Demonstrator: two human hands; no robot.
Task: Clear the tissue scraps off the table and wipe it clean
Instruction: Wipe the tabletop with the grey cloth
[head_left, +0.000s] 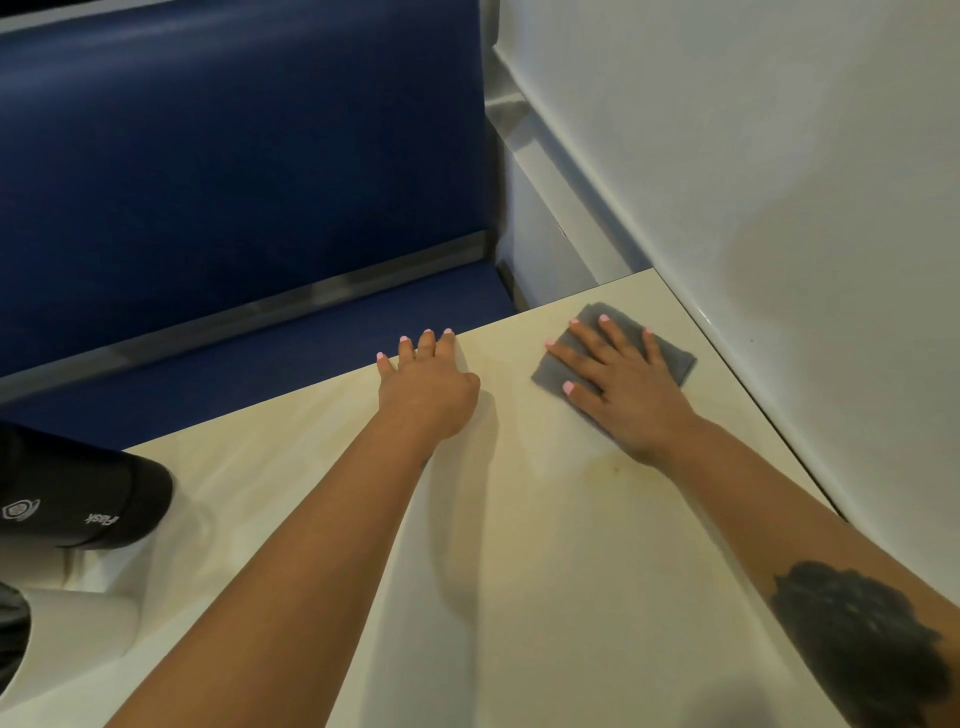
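Observation:
A cream table (519, 545) fills the lower view. In its far right corner lies a grey cloth (670, 353), folded flat. My right hand (623, 384) presses on the cloth with straight, spread fingers. At the table's far edge my left hand (426, 384) rests flat, its fingertips reaching just over that edge. A faint yellowish stain (608, 467) shows on the table near my right wrist. No tissue scraps are in view.
A blue bench seat and backrest (234, 182) stand beyond the far edge. A white wall (779, 182) runs along the table's right side. A black flask (78, 499) lies at the left edge, above a white object (78, 629).

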